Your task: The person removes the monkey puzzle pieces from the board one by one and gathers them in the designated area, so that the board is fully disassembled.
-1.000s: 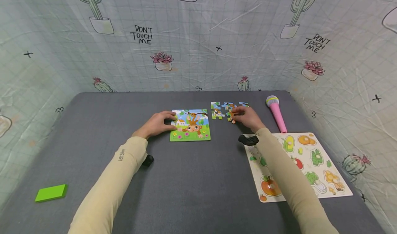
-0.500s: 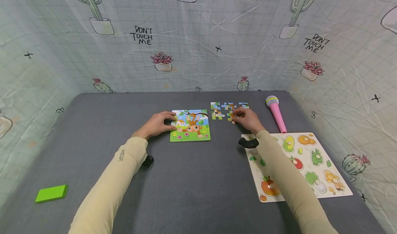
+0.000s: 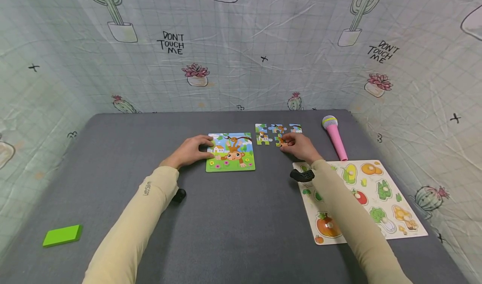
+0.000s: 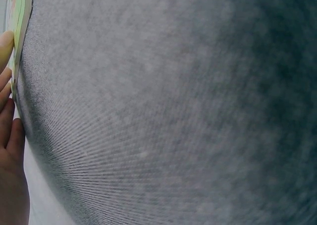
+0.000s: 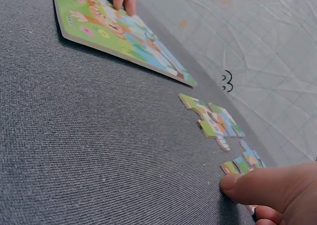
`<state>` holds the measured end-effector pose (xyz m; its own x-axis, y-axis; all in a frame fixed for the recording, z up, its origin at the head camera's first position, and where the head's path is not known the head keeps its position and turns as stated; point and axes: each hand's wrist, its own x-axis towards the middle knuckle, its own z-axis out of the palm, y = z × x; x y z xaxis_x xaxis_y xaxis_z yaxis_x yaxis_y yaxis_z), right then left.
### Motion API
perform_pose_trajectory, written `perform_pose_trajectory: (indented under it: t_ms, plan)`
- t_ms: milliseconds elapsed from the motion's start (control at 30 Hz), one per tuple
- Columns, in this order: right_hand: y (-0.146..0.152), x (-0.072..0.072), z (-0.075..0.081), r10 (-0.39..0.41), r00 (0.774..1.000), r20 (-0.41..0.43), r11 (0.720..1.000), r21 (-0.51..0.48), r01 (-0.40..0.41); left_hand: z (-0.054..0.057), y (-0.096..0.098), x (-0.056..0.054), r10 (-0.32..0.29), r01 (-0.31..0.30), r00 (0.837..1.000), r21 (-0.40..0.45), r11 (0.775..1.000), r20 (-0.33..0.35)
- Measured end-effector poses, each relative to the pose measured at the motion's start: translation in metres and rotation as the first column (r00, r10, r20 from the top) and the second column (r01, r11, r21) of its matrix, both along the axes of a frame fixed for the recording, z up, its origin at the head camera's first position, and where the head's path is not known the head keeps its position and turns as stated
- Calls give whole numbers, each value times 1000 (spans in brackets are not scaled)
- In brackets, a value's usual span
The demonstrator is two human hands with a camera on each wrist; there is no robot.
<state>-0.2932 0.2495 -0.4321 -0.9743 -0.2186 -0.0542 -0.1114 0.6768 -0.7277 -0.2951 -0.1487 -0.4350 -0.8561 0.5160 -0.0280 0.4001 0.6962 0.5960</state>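
In the head view, my left hand (image 3: 190,151) rests its thumb and fingertips on the left edge of a flat puzzle board (image 3: 235,167) printed with an upside-down monkey. The board's edge shows in the left wrist view beside the thumb (image 4: 6,45). To the right, my right hand (image 3: 301,147) pinches a small monkey jigsaw piece (image 3: 278,141), partly covered by the fingers. Around it lie loose jigsaw pieces: a house piece (image 3: 262,139) to its left, a blue and green piece (image 3: 260,128), a branch piece (image 3: 278,128), and another (image 3: 295,128) behind the hand.
A pink toy microphone (image 3: 336,139) lies at the right back. In front of it a vegetable peg board (image 3: 380,229) sits partly under the right forearm. A green block (image 3: 62,236) is at the left front of the grey table (image 3: 226,234). Patterned cloth (image 3: 233,66) hangs behind.
My right hand has shifted slightly left and turned the monkey piece, which now stands straighter under the branch piece. The left hand and the board have stayed in place.
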Motion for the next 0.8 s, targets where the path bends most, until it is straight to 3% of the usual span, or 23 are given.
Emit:
perform_pose_trajectory:
  t_ms: [467,700,800]
  plan:
    - [-5,-3,-1,-11,999,-32,999,42,12,1,-1,1,11,-10,1000,-3,1000,0]
    - [-17,-1,9,-35,999,-19,998,45,36,1,1,1,4,-4,1000,-6,1000,-1]
    - [-32,3,15,-9,1000,-17,999,44,10,1,1,1,5,-5,1000,-4,1000,-5]
